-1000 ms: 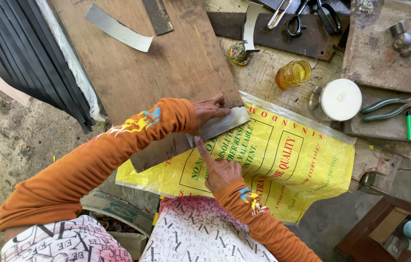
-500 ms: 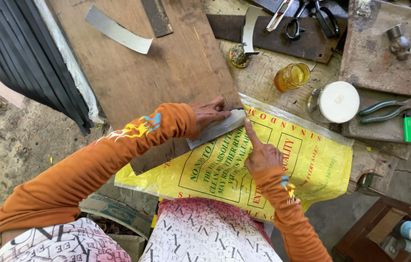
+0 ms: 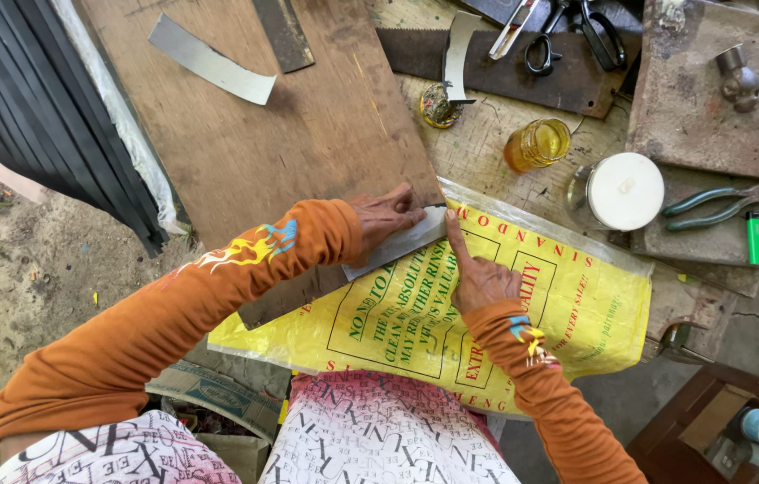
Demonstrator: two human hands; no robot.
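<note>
A yellow printed plastic sack (image 3: 568,314) lies flat on the workbench in front of me. A long flat metal strip (image 3: 379,255) lies across its upper left edge like a straightedge. My left hand (image 3: 384,215) presses down on the strip near its right end. My right hand (image 3: 478,273) rests on the sack just right of the strip's end, index finger stretched up along the sack's edge. Both arms wear orange sleeves.
A wooden board (image 3: 307,116) with two more metal strips (image 3: 209,61) lies behind. Further right are scissors (image 3: 559,36), an amber glass (image 3: 536,143), a white-lidded tin (image 3: 621,190), green-handled pliers (image 3: 711,206), a green lighter (image 3: 758,237) and a hammer (image 3: 747,76).
My right hand has moved right along the metal strip, from its middle to its right end. My left hand has stayed pressed on the strip.
</note>
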